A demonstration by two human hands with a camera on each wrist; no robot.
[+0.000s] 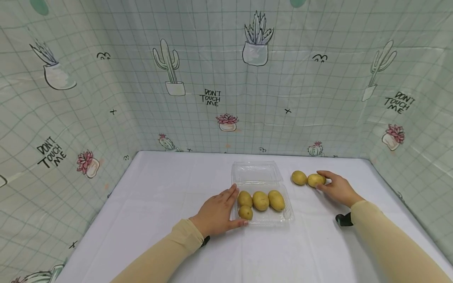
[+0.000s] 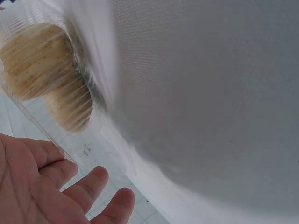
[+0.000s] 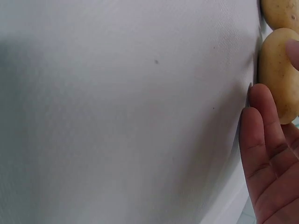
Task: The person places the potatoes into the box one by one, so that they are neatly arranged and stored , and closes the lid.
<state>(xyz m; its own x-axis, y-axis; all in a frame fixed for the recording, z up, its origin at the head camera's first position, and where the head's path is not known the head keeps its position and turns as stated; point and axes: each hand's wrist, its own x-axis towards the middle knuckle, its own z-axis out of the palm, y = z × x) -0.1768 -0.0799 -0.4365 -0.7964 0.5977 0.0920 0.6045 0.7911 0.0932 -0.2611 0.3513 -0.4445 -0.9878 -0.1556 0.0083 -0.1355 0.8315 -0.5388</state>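
A clear plastic clamshell box lies with its lid folded back, and several yellow potatoes sit in its base. My left hand rests along the box's left side, fingers extended and thumb at the front corner. Through the ribbed wall, the left wrist view shows two of the potatoes. Right of the box, my right hand holds a potato between thumb and fingers, low at the tabletop. Another potato lies just left of it, close beside it.
A white cloth covers the table. Around its back and sides hangs a grid-patterned curtain printed with cacti and lettering. Dark wrist-camera parts show beside the right sleeve.
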